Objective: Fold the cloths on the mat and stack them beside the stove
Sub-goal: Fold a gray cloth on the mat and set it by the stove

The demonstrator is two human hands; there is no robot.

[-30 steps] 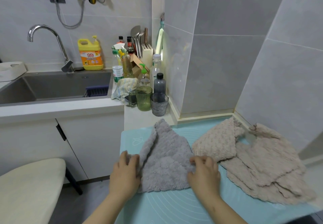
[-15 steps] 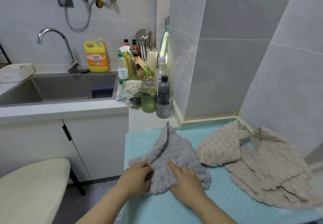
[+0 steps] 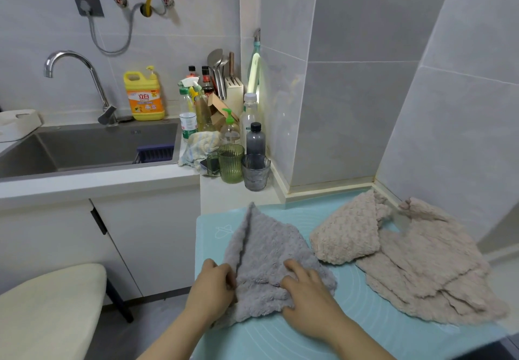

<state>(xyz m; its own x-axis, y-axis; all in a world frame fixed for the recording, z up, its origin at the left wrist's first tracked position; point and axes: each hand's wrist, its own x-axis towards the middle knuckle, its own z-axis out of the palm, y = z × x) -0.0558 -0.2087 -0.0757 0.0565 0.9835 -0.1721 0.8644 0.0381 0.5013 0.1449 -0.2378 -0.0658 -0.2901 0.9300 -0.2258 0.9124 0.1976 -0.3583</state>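
Head view: grey cloth (image 3: 269,264) (half-folded, rumpled)

Two bare hands and forearms are visible, both near the grey cloth (image 3: 269,264).

Left hand (image 3: 209,292): no glove, ring, watch or strap. The forearm runs out of view at the lower edge, below the cloth, with no sleeve along its visible length. Knuckles and the backs of the fingers show; nails are not clearly resolved.

Right hand (image 3: 307,303): likewise uncovered and unadorned. Four fingers (image 3: 295,268) are distinguishable, with short nails and no visible polish. The wrist carries no band. The forearm runs out of view at the lower edge, to the right of the cloth, with no sleeve.

No markings are discernible on either limb.
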